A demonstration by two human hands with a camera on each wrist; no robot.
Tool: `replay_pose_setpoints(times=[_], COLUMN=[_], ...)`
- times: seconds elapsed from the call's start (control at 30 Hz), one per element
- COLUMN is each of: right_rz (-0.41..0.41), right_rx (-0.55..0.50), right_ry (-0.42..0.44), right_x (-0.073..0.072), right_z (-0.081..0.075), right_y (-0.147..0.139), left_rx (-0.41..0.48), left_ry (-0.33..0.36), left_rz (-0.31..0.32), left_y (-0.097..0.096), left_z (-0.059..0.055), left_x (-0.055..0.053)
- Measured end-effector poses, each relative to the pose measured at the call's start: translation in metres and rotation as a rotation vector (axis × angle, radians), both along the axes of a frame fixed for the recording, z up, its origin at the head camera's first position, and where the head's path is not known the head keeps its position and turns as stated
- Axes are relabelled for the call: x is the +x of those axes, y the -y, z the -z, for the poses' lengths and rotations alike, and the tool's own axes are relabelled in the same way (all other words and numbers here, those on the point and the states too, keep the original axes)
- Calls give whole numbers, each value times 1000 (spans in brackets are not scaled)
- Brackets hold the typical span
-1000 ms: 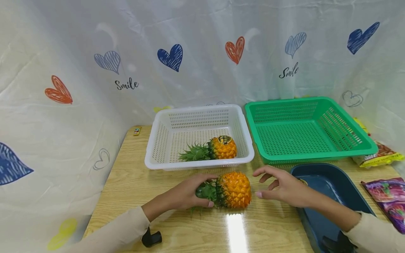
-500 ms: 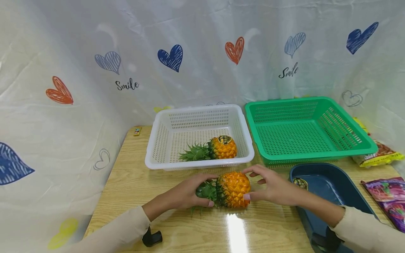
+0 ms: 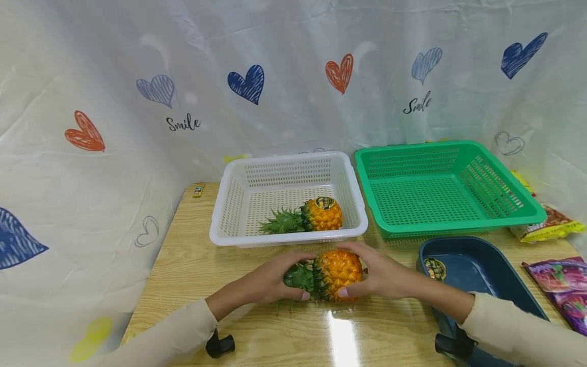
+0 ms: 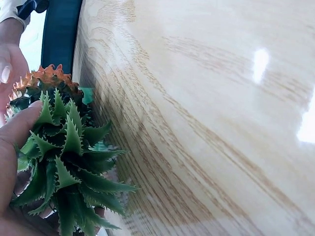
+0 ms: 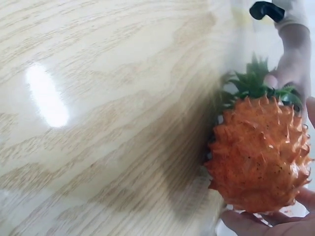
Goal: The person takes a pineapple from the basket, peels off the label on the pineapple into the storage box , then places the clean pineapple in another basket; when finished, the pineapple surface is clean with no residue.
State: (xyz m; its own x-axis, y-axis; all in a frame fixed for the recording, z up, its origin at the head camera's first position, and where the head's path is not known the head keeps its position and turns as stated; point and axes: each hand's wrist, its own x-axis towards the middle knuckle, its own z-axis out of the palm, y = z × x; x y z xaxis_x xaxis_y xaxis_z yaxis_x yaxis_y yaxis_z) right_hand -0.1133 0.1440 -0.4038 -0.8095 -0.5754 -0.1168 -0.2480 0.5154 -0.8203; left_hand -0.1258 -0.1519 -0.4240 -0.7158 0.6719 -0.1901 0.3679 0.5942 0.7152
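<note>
A pineapple (image 3: 339, 275) with a knobbly orange body lies on its side on the wooden table (image 3: 183, 255), its leaves toward the left. My left hand (image 3: 275, 280) grips the green crown (image 4: 69, 157), thumb on the near side and fingers on the far side. My right hand (image 3: 382, 275) is round the rounded orange end, thumb in front and index finger behind. In the right wrist view the spiky body (image 5: 261, 152) sits between the thumb and fingers. Just behind, a second pineapple (image 3: 323, 216) with a black-and-gold label lies inside the white basket (image 3: 284, 238).
A green basket (image 3: 458, 224) stands beside the white one. Under my right forearm is a dark blue tray (image 3: 472, 267) with a round sticker. Snack bags (image 3: 559, 285) lie at the right edge, and a small yellow packet (image 3: 198, 190) at the back left corner.
My right hand has moved left from beside the pineapple and closed round its orange end. The left hand stays on the crown, and the pineapple lies in nearly the same place.
</note>
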Motion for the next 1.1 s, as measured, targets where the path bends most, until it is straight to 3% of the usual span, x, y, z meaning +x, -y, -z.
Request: replay_pose_setpoints(times=[0.7,1.1], right_rz=[-6,-5], right_rx=[75,60], right_ry=[-84,-44], right_x=[-8,-9], right_z=[8,9], right_y=[19,23], left_rx=[7,16], left_ry=[-32,-15], left_rz=[14,8], left_y=[-1,0], left_z=[2,3], left_x=[-2,-2])
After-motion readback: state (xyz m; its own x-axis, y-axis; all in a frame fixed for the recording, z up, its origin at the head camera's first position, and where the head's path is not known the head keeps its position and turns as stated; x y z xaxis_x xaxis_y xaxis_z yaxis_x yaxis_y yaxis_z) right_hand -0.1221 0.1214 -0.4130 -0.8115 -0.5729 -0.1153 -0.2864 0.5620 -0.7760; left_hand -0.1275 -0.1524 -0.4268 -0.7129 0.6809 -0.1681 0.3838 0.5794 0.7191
